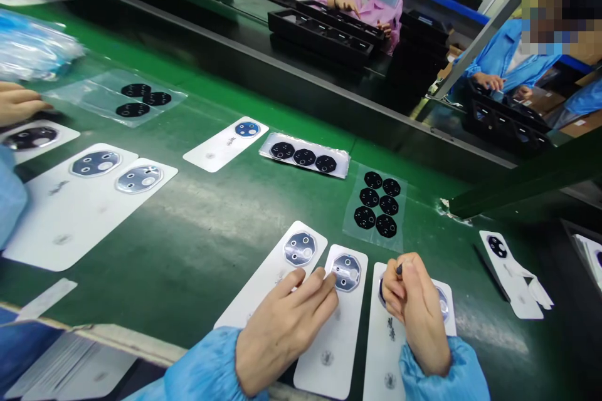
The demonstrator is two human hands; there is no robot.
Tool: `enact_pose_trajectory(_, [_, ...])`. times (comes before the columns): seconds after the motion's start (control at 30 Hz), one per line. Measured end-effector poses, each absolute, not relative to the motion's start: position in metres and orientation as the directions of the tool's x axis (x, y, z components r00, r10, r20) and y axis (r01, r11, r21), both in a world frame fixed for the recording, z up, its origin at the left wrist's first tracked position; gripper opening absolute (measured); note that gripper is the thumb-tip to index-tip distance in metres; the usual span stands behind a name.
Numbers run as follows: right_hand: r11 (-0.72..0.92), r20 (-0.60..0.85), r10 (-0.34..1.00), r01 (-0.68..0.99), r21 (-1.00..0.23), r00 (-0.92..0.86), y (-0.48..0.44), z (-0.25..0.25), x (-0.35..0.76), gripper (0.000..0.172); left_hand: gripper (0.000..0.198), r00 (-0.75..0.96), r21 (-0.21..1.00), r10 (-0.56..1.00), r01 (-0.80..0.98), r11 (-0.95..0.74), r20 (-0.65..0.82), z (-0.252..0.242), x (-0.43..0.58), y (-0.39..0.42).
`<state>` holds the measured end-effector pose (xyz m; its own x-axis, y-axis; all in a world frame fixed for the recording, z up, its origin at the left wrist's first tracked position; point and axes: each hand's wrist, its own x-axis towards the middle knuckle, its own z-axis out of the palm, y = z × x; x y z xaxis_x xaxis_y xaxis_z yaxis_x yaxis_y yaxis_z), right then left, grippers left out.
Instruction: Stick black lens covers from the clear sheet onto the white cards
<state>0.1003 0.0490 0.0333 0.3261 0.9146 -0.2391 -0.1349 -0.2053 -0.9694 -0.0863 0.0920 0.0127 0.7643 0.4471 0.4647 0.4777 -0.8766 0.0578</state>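
Note:
My left hand lies with its fingers stretched over two white phone-back-shaped panels. Its fingertips reach the silver octagonal camera area of the second panel; beneath the palm is the first panel. My right hand is pinched closed around a small dark thing, of which just a tip shows. It is over another white panel and partly covers that panel's camera area. A further panel peeks out behind the right wrist. Both sleeves are blue.
A clear sheet with several black octagonal stickers lies beyond my hands, near a sticker stack. More white panels lie left, beside another person's hand. A green post rises at right. Co-workers sit across the barrier.

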Motion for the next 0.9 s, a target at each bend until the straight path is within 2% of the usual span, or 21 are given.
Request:
enact_pose_trajectory(0.07, [-0.178,-0.199,0.904,-0.09,-0.98,0.379,0.048,0.03,0.101,0.033,0.034,0.765,0.06,0.447,0.476,-0.877,0.463,0.011,-0.086,0.092])
enact_pose_trajectory(0.17, [-0.177,-0.183,0.903,-0.052,-0.983,0.389,0.049,0.027,0.107,0.018,0.035,0.767,0.053,0.449,0.481,-0.875,0.459,0.01,-0.085,0.092])
enact_pose_trajectory(0.3, [-0.145,-0.194,0.919,-0.164,-0.976,0.342,0.055,0.03,0.112,0.012,0.032,0.771,0.042,0.459,0.493,-0.869,0.442,0.009,-0.085,0.092])
enact_pose_trajectory(0.43, [-0.164,-0.235,0.912,-0.226,-0.96,0.337,0.057,0.035,0.112,0.015,0.031,0.776,0.032,0.46,0.497,-0.867,0.432,0.01,-0.085,0.092])
enact_pose_trajectory(0.57, [-0.248,-0.285,0.879,-0.145,-0.958,0.383,0.053,0.032,0.113,0.018,0.034,0.778,0.009,0.455,0.501,-0.865,0.433,0.011,-0.084,0.092])
enact_pose_trajectory(0.67, [-0.209,-0.216,0.889,-0.062,-0.976,0.404,0.053,0.027,0.112,0.014,0.035,0.788,-0.021,0.447,0.501,-0.865,0.422,0.01,-0.083,0.09])
enact_pose_trajectory(0.77, [-0.116,-0.099,0.928,0.025,-0.993,0.36,0.054,0.026,0.112,0.006,0.033,0.804,-0.047,0.437,0.495,-0.867,0.403,0.009,-0.083,0.089])
enact_pose_trajectory(0.83, [-0.058,-0.029,0.949,0.082,-0.995,0.315,0.055,0.026,0.111,0.006,0.03,0.814,-0.05,0.431,0.486,-0.872,0.388,0.009,-0.083,0.088])
enact_pose_trajectory(0.9, [-0.072,-0.039,0.959,0.109,-0.991,0.282,0.056,0.027,0.11,0.008,0.028,0.816,-0.046,0.431,0.483,-0.874,0.385,0.009,-0.082,0.088])
